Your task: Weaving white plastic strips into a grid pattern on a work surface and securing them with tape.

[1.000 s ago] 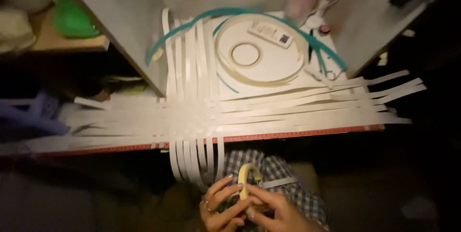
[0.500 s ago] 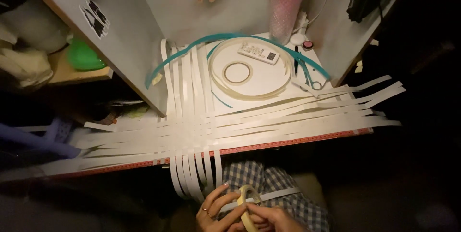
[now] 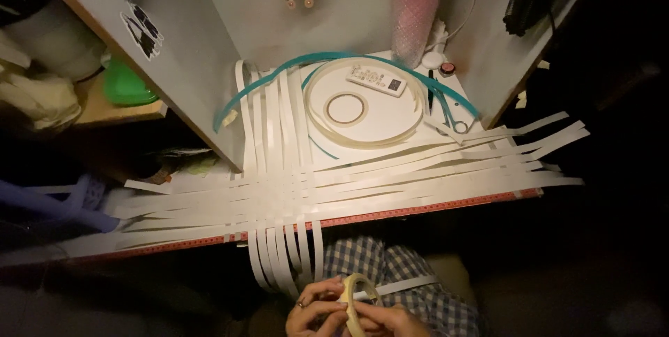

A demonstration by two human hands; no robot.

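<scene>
Head cam: both hands low over lap, left hand [image 3: 315, 307] & right hand [image 3: 390, 319] pinching a tape roll [image 3: 355, 301] w/ fingertips. White strips [image 3: 293, 190] on desk already interwoven at centre; ends loose, untaped, so prob. mid-job.

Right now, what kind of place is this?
Probably a small craft desk at home. White strips lie woven across the desk, scissors sit nearby, and both hands hold a roll of tape.
</scene>
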